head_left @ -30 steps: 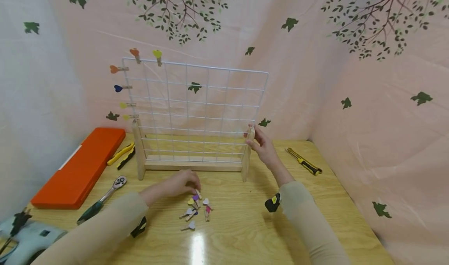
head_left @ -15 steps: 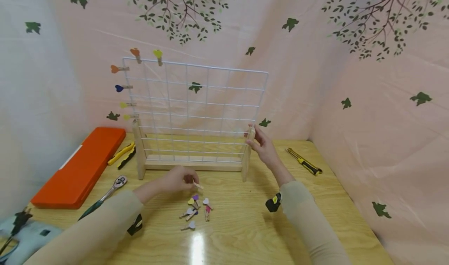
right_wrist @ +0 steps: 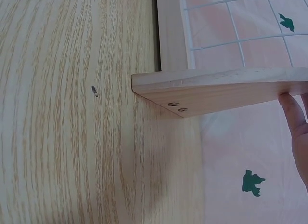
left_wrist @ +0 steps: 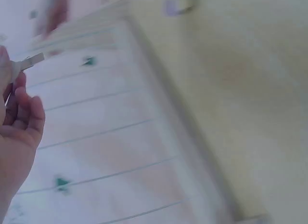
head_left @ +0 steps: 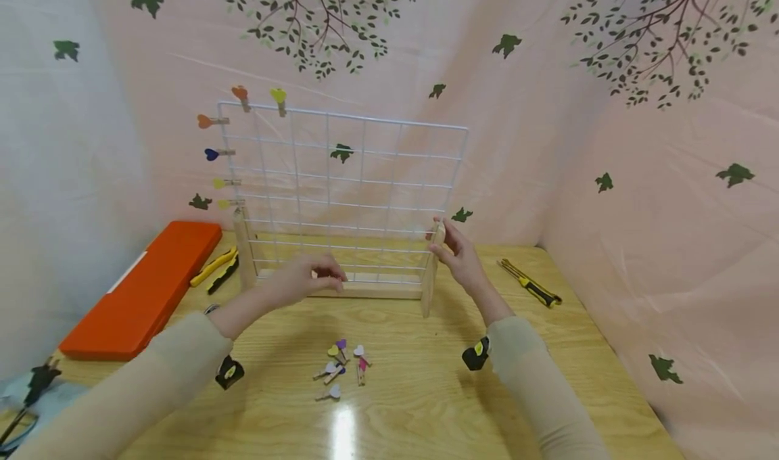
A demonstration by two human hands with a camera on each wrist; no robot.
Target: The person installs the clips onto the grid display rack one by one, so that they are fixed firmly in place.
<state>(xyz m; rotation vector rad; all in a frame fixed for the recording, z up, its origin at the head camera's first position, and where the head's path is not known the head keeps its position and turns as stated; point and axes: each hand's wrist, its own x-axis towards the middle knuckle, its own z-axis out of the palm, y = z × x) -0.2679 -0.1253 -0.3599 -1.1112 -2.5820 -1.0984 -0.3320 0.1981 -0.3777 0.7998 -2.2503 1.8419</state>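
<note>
My left hand (head_left: 304,277) is raised in front of the stand's lower crossbar. In the left wrist view it pinches a small wooden clothespin (left_wrist: 32,60), whose other end is hidden by the fingers. My right hand (head_left: 459,254) holds the top of the stand's right wooden post (head_left: 429,284), thumb on the near side. A white wire grid (head_left: 365,117) stands upright between the posts. Heart-topped clothespins are clipped on its left and top edges, among them a blue one (head_left: 211,154) and a yellow one (head_left: 278,95). Several more clothespins (head_left: 333,373) lie loose on the table.
To the left lie an orange case (head_left: 146,284) and yellow-and-black pliers (head_left: 213,266). A black plug (head_left: 42,382) is at the lower left. A yellow-and-black hand tool (head_left: 529,282) lies on the right of the table. Printed cloth hangs behind.
My left hand has picked a clothespin from the loose group and lifted it up and away toward the grid. The right hand has stayed on the post.
</note>
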